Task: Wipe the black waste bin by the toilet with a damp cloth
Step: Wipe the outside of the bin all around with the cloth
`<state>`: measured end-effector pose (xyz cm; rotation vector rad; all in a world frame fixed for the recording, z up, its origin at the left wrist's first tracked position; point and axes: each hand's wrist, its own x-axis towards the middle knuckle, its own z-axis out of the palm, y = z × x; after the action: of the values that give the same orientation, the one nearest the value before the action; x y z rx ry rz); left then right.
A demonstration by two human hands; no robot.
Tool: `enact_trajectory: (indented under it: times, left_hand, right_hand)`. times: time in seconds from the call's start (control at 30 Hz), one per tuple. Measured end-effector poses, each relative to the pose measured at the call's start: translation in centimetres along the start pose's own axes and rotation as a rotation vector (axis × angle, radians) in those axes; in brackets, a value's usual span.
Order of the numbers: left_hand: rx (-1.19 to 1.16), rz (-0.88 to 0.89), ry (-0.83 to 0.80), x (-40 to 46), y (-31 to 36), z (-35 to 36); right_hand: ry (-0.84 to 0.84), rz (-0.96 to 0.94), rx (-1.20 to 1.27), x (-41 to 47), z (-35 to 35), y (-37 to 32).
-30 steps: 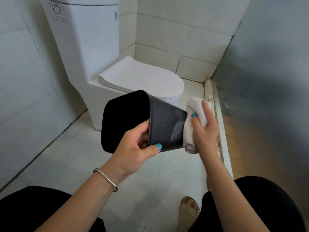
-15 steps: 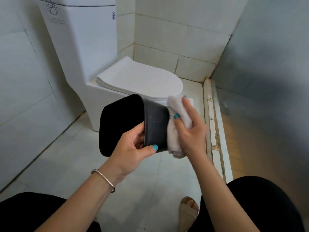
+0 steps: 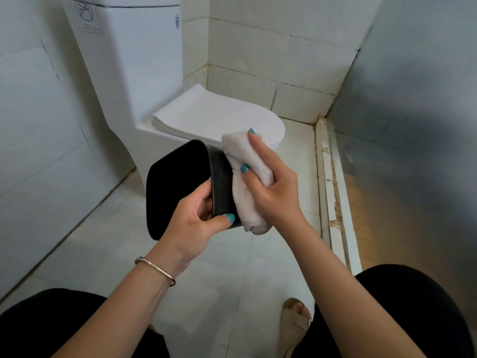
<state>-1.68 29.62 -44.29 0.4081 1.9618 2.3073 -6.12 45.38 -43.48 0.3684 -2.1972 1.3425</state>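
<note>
Fingers of her left hand (image 3: 191, 223) clamp the black bin's (image 3: 178, 187) rim, held sideways before the toilet (image 3: 144, 81); her right hand (image 3: 271, 187), at three o'clock, grips a white cloth (image 3: 247, 182) against its side.

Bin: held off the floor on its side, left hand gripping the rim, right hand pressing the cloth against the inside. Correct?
Not quite. The head view shows the right hand pressing the cloth against the outside wall of the bin, not the inside. The rest holds: bin off the floor, on its side, left hand on the rim.
</note>
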Motion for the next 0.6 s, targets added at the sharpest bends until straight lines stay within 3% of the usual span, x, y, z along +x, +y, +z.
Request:
enact_trajectory:
  times: [0.17, 0.33, 0.5, 0.6]
  left_hand:
    - [0.059, -0.008, -0.027, -0.7, -0.5, 0.3]
    - [0.124, -0.013, -0.051, -0.5, -0.8, 0.1]
    - [0.177, 0.0, -0.098, -0.9, -0.7, 0.7]
    - [0.206, -0.009, -0.127, -0.7, -0.8, 1.2]
  right_hand:
    - [0.044, 0.122, -0.084, 0.0, -0.9, 1.5]
    - [0.026, 0.033, -0.009, -1.3, 0.4, -0.7]
    - [0.075, 0.113, -0.083, -0.1, -1.3, 1.2]
    - [0.1, 0.059, -0.063, -0.7, -0.5, -0.7]
